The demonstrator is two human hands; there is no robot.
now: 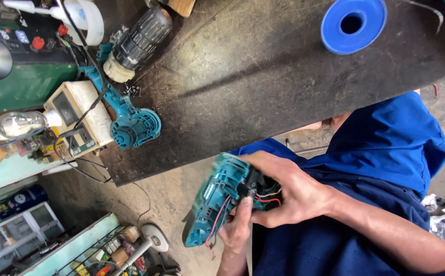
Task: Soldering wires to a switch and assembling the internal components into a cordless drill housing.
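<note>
I judge I'm mid-way through working on the internals of the teal drill housing half [213,200], held in my lap below the tabletop [263,76] edge. My left hand [237,230] cups it from underneath, fingers closed on the shell; my right hand [291,191] wraps over the top, pinching the black switch [246,190] among red wires [217,220]. Next calls for fine fingertip control, wrist bent inward

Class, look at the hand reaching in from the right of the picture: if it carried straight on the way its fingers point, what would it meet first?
The right hand points leftward and is already on the teal drill housing half, so that comes first; its fingertips rest on the casing's edge. Depth beyond is unclear.
</note>
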